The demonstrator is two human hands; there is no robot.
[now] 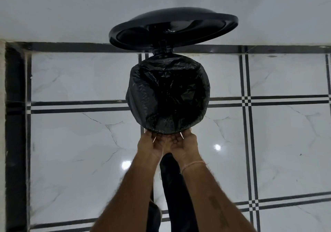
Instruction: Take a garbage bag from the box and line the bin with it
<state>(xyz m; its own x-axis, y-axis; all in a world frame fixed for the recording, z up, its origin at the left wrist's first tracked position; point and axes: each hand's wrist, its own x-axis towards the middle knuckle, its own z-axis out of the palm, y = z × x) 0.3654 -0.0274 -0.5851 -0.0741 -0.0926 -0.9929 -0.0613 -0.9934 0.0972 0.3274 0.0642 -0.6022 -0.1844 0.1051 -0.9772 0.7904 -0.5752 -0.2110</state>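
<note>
A black garbage bag point(167, 95) is spread inside a round bin and folded over its rim, which it hides all around. The bin's black lid point(172, 28) stands raised at the far side, against the wall. My left hand point(149, 145) and my right hand point(182, 145) are side by side at the bin's near edge, palms up, fingers curled under the folded-over bag. The fingertips are hidden by the plastic. The box of bags is not in view.
The bin stands on a glossy white marble-look tile floor point(268, 133) with black stripe lines, next to a white wall point(71, 8). A black border strip point(15, 124) runs down the left. My dark trouser leg point(173, 187) is below the hands.
</note>
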